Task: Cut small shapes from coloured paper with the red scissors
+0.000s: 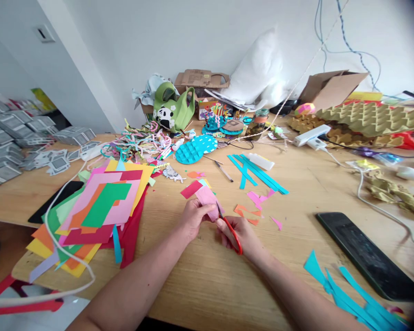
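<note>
My left hand (192, 218) pinches a small piece of pink paper (206, 196) above the middle of the table. In my right hand (242, 232) is a pair of scissors (233, 234) with red handles, its dark blades at the right edge of the pink paper. Just beyond lie a dark red paper piece (192, 189) and bits of other colours, partly hidden by the pink paper. Orange scraps (247, 211) and pink scraps (260, 198) are scattered to the right of the scissors.
A stack of coloured paper (100, 202) covers the left side. Blue strips (262, 174), a pen (224, 171) and a white glue bottle (261, 161) lie farther back. A large black phone-like slab (362, 250) rests at right. A white cable (51, 230) crosses the left edge.
</note>
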Available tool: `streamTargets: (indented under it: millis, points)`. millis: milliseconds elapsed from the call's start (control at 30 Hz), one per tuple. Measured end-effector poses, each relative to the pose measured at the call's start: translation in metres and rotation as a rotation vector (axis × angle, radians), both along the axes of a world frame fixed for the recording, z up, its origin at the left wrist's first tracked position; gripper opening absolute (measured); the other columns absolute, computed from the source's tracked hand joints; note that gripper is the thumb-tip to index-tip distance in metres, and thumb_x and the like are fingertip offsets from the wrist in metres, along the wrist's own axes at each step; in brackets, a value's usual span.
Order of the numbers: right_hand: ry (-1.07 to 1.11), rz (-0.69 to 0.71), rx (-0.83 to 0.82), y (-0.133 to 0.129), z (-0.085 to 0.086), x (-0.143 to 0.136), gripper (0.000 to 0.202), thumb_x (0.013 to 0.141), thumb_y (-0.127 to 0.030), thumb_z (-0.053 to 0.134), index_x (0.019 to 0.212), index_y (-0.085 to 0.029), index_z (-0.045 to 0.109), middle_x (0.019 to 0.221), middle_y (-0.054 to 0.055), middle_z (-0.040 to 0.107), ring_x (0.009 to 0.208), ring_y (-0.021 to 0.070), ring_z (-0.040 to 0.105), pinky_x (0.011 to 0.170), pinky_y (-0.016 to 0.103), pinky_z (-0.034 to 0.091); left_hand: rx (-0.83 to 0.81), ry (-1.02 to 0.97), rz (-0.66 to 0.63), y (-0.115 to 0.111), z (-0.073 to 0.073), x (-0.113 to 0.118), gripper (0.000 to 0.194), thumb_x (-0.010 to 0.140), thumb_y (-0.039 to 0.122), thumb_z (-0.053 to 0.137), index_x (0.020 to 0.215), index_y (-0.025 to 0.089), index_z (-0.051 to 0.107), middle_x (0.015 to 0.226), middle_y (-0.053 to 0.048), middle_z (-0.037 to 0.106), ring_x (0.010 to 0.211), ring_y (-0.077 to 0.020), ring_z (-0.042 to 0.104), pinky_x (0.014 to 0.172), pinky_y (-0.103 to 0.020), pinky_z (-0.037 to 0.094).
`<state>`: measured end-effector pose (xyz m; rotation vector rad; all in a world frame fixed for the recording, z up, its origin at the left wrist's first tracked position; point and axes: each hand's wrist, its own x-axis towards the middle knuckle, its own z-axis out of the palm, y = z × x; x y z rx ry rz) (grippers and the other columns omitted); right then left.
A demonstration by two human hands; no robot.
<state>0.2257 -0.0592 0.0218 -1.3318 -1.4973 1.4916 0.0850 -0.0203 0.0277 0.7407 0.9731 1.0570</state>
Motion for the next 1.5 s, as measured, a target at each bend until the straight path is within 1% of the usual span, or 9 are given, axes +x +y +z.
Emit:
streamTargets:
  millis: [367, 733, 867, 967, 1133, 1233, 1500]
  points:
    - [0.011, -0.017, -0.034, -0.0002, 0.0013, -0.0004, 0.056, 0.076, -0.071, 0.051, 0.057, -0.018, 0.049, 0.042, -0.001, 0.051, 0.036, 0.0083, 0.042, 0.036, 0.02, 0.029, 0.013, 0.042, -0.026, -0.0009, -0.0024, 0.0007, 0.015, 0.058, 0.024, 0.071, 0.063, 0.013, 0.063, 0.06, -0.001, 0.059, 0.056, -0.0106, 0.052, 0.056, -0.024, 0.042]
    - [-0.004, -0.02, -0.018, 0.0004, -0.0005, -0.0001, 0.056, 0.074, -0.071, 0.052, 0.058, -0.018, 0.048, 0.042, 0.0, 0.052, 0.035, 0.0082, 0.043, 0.036, 0.02, 0.03, 0.004, -0.001, -0.035, -0.0012, -0.0023, 0.0001, 0.017, 0.059, 0.025, 0.073, 0.065, 0.013, 0.063, 0.061, -0.001, 0.06, 0.056, -0.0109, 0.054, 0.057, -0.024, 0.043]
    - [-0.002, -0.006, -0.008, -0.0002, 0.0006, 0.0001, 0.056, 0.075, -0.071, 0.052, 0.057, -0.018, 0.048, 0.041, 0.0, 0.052, 0.035, 0.0081, 0.043, 0.036, 0.02, 0.03, -0.014, -0.027, -0.002, 0.0004, -0.0017, -0.0005, 0.021, 0.057, 0.026, 0.076, 0.066, 0.012, 0.063, 0.062, -0.001, 0.061, 0.057, -0.0112, 0.054, 0.057, -0.024, 0.043]
    - [-0.003, 0.009, -0.014, -0.0013, 0.0028, -0.0005, 0.057, 0.075, -0.071, 0.05, 0.055, -0.018, 0.048, 0.041, -0.001, 0.05, 0.035, 0.0077, 0.041, 0.036, 0.02, 0.029, -0.014, -0.018, 0.011, 0.0009, -0.0009, -0.0009, 0.02, 0.055, 0.024, 0.076, 0.065, 0.013, 0.062, 0.061, 0.0, 0.06, 0.056, -0.0105, 0.053, 0.055, -0.022, 0.042]
    - [0.006, 0.013, -0.024, -0.0014, 0.0061, -0.0011, 0.058, 0.076, -0.072, 0.049, 0.055, -0.018, 0.047, 0.043, 0.0, 0.051, 0.037, 0.0083, 0.042, 0.037, 0.02, 0.03, 0.004, 0.024, -0.024, -0.0007, 0.0006, -0.0006, 0.018, 0.057, 0.026, 0.073, 0.066, 0.013, 0.063, 0.062, -0.001, 0.061, 0.057, -0.0121, 0.054, 0.055, -0.024, 0.042]
    - [0.014, 0.012, -0.028, -0.0009, 0.0061, -0.0012, 0.059, 0.075, -0.074, 0.048, 0.056, -0.018, 0.048, 0.043, 0.0, 0.051, 0.037, 0.0085, 0.042, 0.038, 0.021, 0.031, 0.006, 0.045, -0.027, -0.0015, 0.0011, -0.0003, 0.018, 0.057, 0.026, 0.072, 0.066, 0.013, 0.063, 0.063, -0.002, 0.061, 0.057, -0.0128, 0.054, 0.054, -0.025, 0.041]
    - [-0.002, 0.008, -0.032, -0.0008, 0.0039, -0.0007, 0.059, 0.075, -0.074, 0.048, 0.057, -0.018, 0.048, 0.043, 0.0, 0.051, 0.037, 0.0084, 0.042, 0.038, 0.021, 0.029, 0.022, 0.048, -0.031, -0.0015, -0.0004, -0.0001, 0.016, 0.059, 0.025, 0.071, 0.067, 0.013, 0.063, 0.062, -0.002, 0.061, 0.057, -0.0126, 0.054, 0.054, -0.025, 0.041]
